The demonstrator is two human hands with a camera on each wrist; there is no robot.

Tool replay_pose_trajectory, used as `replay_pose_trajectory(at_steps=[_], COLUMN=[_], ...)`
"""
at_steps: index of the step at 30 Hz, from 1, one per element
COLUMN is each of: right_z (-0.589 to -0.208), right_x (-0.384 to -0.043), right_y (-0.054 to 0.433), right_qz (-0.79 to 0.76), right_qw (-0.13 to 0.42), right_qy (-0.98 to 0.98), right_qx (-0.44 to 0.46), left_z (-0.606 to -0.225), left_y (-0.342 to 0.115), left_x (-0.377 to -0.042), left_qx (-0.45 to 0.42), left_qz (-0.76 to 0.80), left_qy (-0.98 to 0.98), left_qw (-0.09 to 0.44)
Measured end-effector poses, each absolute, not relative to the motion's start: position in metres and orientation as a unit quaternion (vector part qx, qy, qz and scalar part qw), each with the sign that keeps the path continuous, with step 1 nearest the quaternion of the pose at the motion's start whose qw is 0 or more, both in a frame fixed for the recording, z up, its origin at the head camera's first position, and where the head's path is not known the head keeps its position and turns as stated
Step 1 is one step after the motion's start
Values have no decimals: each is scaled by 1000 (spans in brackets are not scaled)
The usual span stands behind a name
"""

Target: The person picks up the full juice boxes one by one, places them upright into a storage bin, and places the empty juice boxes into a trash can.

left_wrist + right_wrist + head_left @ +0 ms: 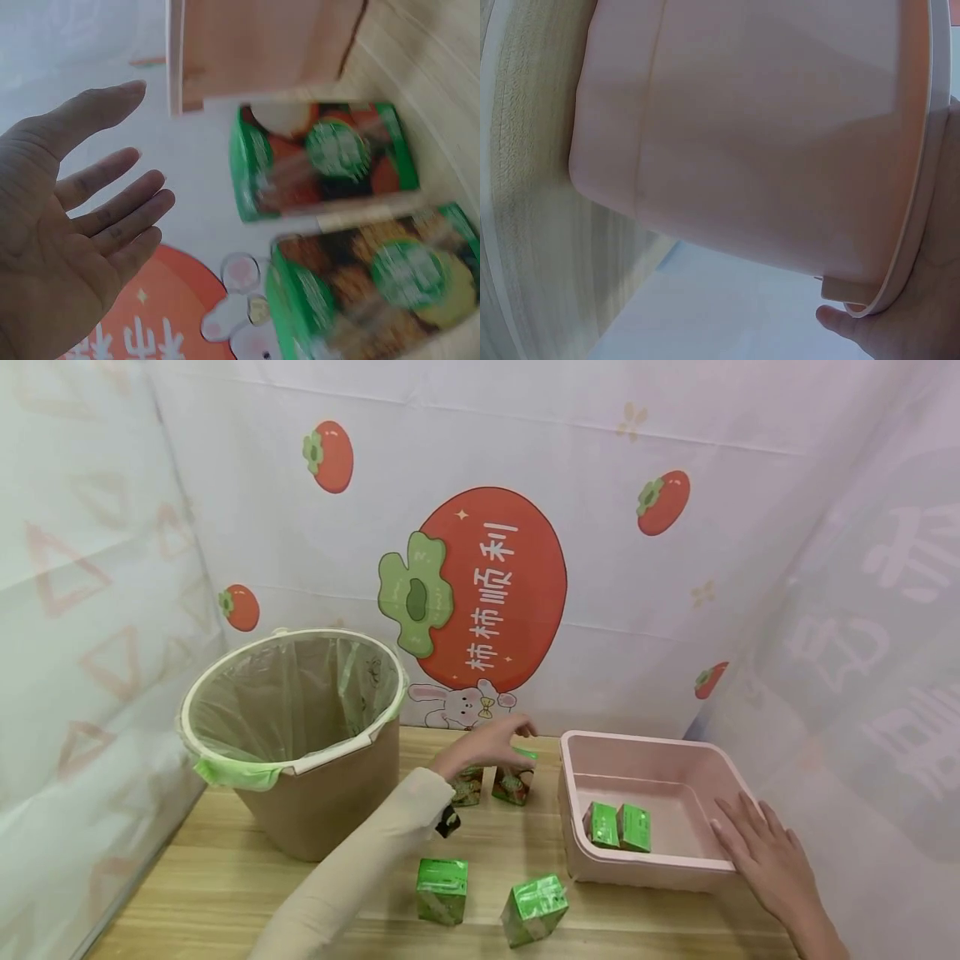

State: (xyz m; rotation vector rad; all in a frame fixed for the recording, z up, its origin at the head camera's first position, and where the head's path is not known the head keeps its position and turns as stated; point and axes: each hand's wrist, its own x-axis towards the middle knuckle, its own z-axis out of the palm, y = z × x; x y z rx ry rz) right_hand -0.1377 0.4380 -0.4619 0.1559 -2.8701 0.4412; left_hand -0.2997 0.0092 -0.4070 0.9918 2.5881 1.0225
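My left hand (491, 745) reaches to the back of the table, fingers spread and relaxed, over a small green-topped carton (513, 787). In the left wrist view a gap separates the open palm (52, 247) from this carton (322, 161) and its neighbour (382, 281), both printed with food pictures. My right hand (772, 860) rests on the right rim of a pink plastic basin (645, 875), fingers extended over the edge. In the right wrist view its thumb (840, 321) shows beside the rim's corner. Two green cartons (634, 827) lie inside the basin at its front left.
Nearer the front stand two more green cartons, one left (442, 892) and one right (535, 910). A large brown bin (337, 793) with a clear liner stands at the left. Behind the wooden table (600, 927) hangs a printed cloth backdrop (600, 577).
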Motion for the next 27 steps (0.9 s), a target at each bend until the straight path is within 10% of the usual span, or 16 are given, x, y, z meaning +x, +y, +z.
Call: replay_pose_trajectory(at_steps=[27], right_z=[-462], right_x=[-137], right_y=[436], right_qz=[157], right_qw=[117], right_qy=[-979], right_qx=[52], left_z=[-470], left_y=[-75], left_x=[-301], left_qx=[315], left_qz=[351], left_qy=[877], left_qw=[90])
